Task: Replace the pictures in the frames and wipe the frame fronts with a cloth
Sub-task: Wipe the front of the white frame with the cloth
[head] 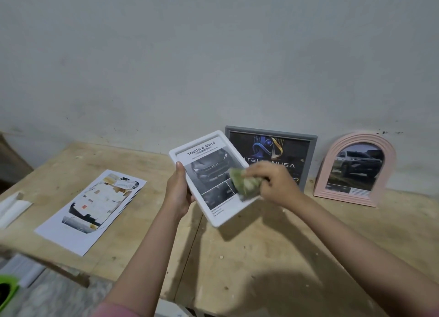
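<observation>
Right hand [273, 183]: grip bunched round a crumpled green cloth [242, 183], fingers curled over it, pressing it against the lower right of the glazing. Left hand [178, 193]: grip clamped on the left edge of the white frame [209, 178], thumb on the front rim, fingers presumably behind. Frame held up off the table [237, 257], tilted back and toward the viewer, car print already inside.

Best done, judging from this: keep the left thumb on the rim and off the glazing, to avoid fresh smears. Brace the back with the left fingers so the cloth's pressure meets resistance rather than rocking the frame. Work the cloth in overlapping passes from top edge to bottom, reaching into the inner corners where the rim steps down. Light pressure only; thin front, possibly flexible.

Further out: grey frame [270, 157] and pink arched frame [356, 169] leaning against the wall [213, 55], both already holding pictures. Loose printed sheet [95, 209] lying flat at the left of the table.
</observation>
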### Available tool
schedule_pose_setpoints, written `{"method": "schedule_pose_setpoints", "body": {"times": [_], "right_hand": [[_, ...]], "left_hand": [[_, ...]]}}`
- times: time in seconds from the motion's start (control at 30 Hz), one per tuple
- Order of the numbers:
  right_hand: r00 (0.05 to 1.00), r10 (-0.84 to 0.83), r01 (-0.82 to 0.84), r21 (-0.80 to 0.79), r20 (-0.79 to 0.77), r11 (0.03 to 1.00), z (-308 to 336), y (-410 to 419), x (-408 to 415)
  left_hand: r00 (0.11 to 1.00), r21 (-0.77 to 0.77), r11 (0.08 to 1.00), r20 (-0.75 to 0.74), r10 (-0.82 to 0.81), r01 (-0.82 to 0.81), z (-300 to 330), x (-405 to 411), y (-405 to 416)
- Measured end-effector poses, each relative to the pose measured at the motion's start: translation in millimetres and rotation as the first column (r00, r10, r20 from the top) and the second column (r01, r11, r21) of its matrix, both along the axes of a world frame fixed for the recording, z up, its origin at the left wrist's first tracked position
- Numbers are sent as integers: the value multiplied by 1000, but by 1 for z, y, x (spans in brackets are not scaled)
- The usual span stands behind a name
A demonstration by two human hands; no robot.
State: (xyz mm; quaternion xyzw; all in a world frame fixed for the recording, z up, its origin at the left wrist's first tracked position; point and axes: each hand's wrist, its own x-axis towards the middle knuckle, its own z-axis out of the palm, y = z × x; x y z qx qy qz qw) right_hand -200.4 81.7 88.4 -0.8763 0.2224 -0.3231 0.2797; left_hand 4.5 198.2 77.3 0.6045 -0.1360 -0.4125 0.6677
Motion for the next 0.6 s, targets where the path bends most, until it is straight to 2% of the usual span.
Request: {"method": "schedule_pose_setpoints", "body": {"times": [0.03,0.1,0.17,0.23,0.27,0.33,0.47,0.6], "right_hand": [[991,-79,78,15,104,997,8,-4,8],[976,-136,141,-19,172,990,23,-3,35],[994,-54,61,-74,95,995,30,8,64],[997,32,-41,-136,-66,990,24,19,87],[989,63,-79,-119,-134,990,20,24,93],[978,135,-144,-42,-159,989,12,30,97],[950,235,-242,-5,-205,970,5,41,89],[919,289,-285,56,-268,957,1,49,77]], "left_hand": [[1000,-1,1000,23,-13,13,0,-3,1],[994,7,999,97,-43,42,2,-14,-2],[985,-14,998,158,-64,67,5,-26,-8],[984,-61,996,171,-52,63,10,-36,-14],[991,-93,994,127,-39,51,12,-40,-16],[999,-158,987,-30,-11,6,14,-40,-15],[935,-259,960,-355,10,-108,7,-21,-9],[932,-211,977,-359,-38,-41,3,-5,2]]}}
